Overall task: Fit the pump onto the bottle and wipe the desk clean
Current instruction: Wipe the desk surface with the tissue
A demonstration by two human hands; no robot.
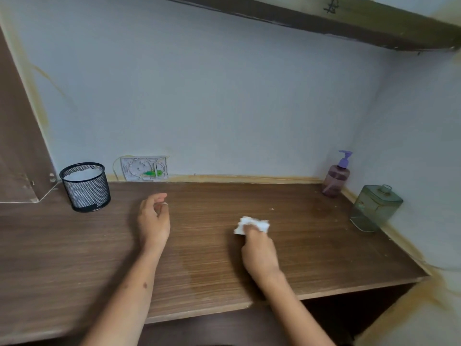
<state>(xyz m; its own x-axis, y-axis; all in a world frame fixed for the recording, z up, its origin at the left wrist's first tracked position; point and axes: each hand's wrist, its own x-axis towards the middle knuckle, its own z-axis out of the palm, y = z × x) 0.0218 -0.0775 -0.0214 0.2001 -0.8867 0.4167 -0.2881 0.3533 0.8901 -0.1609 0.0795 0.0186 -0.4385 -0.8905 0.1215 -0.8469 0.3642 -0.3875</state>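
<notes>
Both hands are reaching out over the desk point(74, 250), a brown wood-grain top set into a corner of pale walls. Right hand point(258, 248) is pressing down on a crumpled white tissue point(252, 224), fingers closed over its near edge so that the tissue is sticking out beyond the fingertips, flat against the wood right of the desk's middle. Left hand point(153, 218) is hovering or resting lightly left of centre, holding nothing, its fingers loosely curled and apart, thumb and forefinger not touching. Between the two forearms a faint darker patch is showing on the wood, near the front edge. A second dull mark is lying far right, just in front of the bottle point(335, 181), which is standing upright in the far right corner against the wall; it is a translucent purple-tinted bottle, and the lilac pump point(345, 158) is sitting on top of it, nozzle pointing right. Near it, along the right wall, a green-tinted glass jar point(376, 208) is standing, well apart from the tissue. At the far left a black mesh cup point(86, 187) is sitting with something white inside. On the back wall, just above the desk, a worn wall plate point(144, 168) with a green smear is showing. A dark shelf point(349, 23) is running overhead.
</notes>
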